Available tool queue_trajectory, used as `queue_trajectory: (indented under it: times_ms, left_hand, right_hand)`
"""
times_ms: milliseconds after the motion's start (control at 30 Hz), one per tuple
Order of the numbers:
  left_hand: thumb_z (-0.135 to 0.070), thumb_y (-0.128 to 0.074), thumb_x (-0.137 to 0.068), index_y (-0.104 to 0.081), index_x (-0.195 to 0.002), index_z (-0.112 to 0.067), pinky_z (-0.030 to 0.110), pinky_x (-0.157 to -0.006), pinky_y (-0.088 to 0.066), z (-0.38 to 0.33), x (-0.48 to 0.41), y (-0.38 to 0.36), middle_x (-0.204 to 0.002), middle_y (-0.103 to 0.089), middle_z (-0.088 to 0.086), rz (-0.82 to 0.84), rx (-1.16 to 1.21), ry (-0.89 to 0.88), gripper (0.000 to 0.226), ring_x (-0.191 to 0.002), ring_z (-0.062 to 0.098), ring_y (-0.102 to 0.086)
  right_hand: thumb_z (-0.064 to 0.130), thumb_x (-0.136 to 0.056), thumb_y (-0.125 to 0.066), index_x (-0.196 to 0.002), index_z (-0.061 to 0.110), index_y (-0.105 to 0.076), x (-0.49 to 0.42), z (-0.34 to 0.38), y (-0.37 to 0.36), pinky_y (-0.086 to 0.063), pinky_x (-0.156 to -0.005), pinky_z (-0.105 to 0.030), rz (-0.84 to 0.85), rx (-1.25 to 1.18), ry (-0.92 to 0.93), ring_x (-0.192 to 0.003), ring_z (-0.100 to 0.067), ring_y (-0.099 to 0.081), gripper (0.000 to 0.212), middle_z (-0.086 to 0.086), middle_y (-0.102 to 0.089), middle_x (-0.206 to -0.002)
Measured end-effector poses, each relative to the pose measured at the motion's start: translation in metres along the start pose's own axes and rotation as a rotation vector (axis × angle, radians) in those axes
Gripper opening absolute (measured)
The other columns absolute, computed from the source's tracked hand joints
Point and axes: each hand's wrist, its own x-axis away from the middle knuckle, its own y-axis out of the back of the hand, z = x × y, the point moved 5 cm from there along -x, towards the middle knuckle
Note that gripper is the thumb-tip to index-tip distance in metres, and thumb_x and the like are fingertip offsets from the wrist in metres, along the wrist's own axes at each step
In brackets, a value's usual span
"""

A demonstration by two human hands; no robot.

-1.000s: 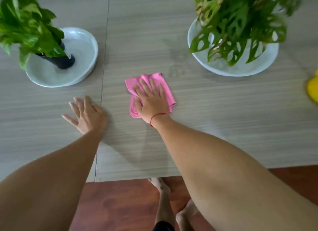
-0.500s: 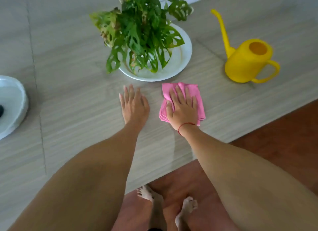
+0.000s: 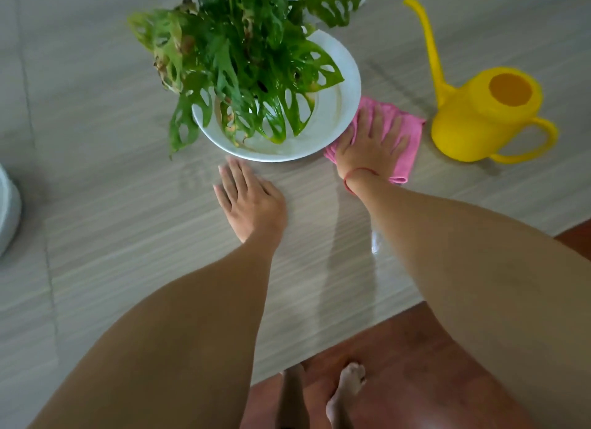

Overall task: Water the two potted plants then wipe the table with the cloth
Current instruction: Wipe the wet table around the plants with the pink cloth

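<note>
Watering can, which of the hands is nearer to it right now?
Right. The right hand lies flat on the cloth just left of the can; the left hand rests on the table farther left, before the plate.

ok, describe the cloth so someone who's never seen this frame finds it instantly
Start at the grey wood-grain table, then find the white dish holding the holey-leaved plant. Just right of that dish, before the yellow watering can, lies the cloth, flat under the right hand. It is the only pink thing there.
</note>
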Motion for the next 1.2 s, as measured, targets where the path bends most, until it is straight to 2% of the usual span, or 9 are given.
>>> queue_trajectory:
  times_ms: [167, 433, 600, 800, 867, 1100, 1200]
  left_hand:
    - [-0.026, -0.028, -0.099, -0.023, -0.153, -0.012, 0.038, -0.122, 0.002, -0.001, 0.000, -0.001, -0.161, -0.017, 0.001, 0.029, -0.015, -0.003, 0.056, -0.150, 0.018, -0.007]
    - [-0.026, -0.030, -0.100, -0.025, -0.153, -0.014, 0.040, -0.122, -0.001, -0.003, 0.001, 0.000, -0.161, -0.018, 0.000, 0.029, -0.010, 0.002, 0.054, -0.150, 0.017, -0.008]
    - [-0.026, -0.029, -0.099, -0.026, -0.152, -0.014, 0.039, -0.122, -0.001, -0.002, 0.002, 0.000, -0.160, -0.020, 0.001, 0.012, -0.022, -0.006, 0.054, -0.150, 0.018, -0.009]
    - [-0.030, -0.026, -0.095, -0.034, -0.150, -0.013, 0.040, -0.121, -0.006, -0.004, 0.002, 0.000, -0.158, -0.028, 0.003, -0.048, -0.054, -0.020, 0.058, -0.148, 0.022, -0.017]
    - [-0.033, -0.021, -0.093, -0.036, -0.148, -0.013, 0.041, -0.121, -0.009, -0.005, 0.002, 0.000, -0.156, -0.031, 0.004, -0.071, -0.055, -0.026, 0.061, -0.147, 0.023, -0.021]
    - [-0.031, -0.024, -0.094, -0.038, -0.147, -0.013, 0.041, -0.121, -0.008, -0.004, 0.002, 0.000, -0.156, -0.031, 0.004, -0.065, -0.038, -0.021, 0.058, -0.147, 0.023, -0.020]
    - [-0.028, -0.030, -0.095, -0.039, -0.147, -0.012, 0.043, -0.121, -0.009, -0.004, 0.003, 0.001, -0.156, -0.032, 0.005, -0.066, -0.035, -0.022, 0.056, -0.147, 0.023, -0.021]
  right_hand:
    - [0.048, -0.101, -0.011, -0.150, 0.031, 0.001, -0.008, 0.006, 0.004, 0.014, -0.115, -0.053, 0.018, 0.019, 0.018, -0.147, -0.031, 0.013, 0.054, 0.004, 0.007, -0.160]
    - [0.042, -0.101, -0.019, -0.150, 0.031, -0.001, 0.015, -0.012, 0.003, 0.008, -0.119, -0.051, 0.012, 0.009, 0.115, -0.147, -0.027, 0.012, 0.054, 0.004, 0.006, -0.160]
    - [0.048, -0.101, -0.014, -0.150, 0.031, -0.002, -0.032, -0.005, 0.010, 0.011, -0.118, -0.052, 0.029, -0.012, 0.091, -0.147, -0.029, 0.013, 0.053, 0.007, 0.004, -0.160]
    - [0.052, -0.098, -0.025, -0.149, 0.030, 0.004, -0.097, 0.002, 0.015, 0.008, -0.118, -0.056, 0.053, 0.105, 0.114, -0.146, -0.034, 0.013, 0.063, 0.002, 0.008, -0.160]
    - [0.050, -0.098, -0.023, -0.150, 0.029, 0.004, -0.103, 0.005, 0.018, 0.007, -0.117, -0.056, 0.068, 0.108, 0.116, -0.146, -0.034, 0.013, 0.062, 0.002, 0.007, -0.160]
    - [0.055, -0.096, -0.029, -0.150, 0.029, -0.002, -0.062, 0.001, 0.019, 0.007, -0.119, -0.052, 0.053, 0.092, 0.147, -0.147, -0.032, 0.009, 0.066, -0.002, 0.005, -0.161]
    - [0.050, -0.099, -0.018, -0.150, 0.030, -0.002, -0.026, -0.004, 0.013, 0.007, -0.120, -0.052, 0.042, 0.027, 0.167, -0.147, -0.029, 0.011, 0.057, 0.001, 0.004, -0.161]
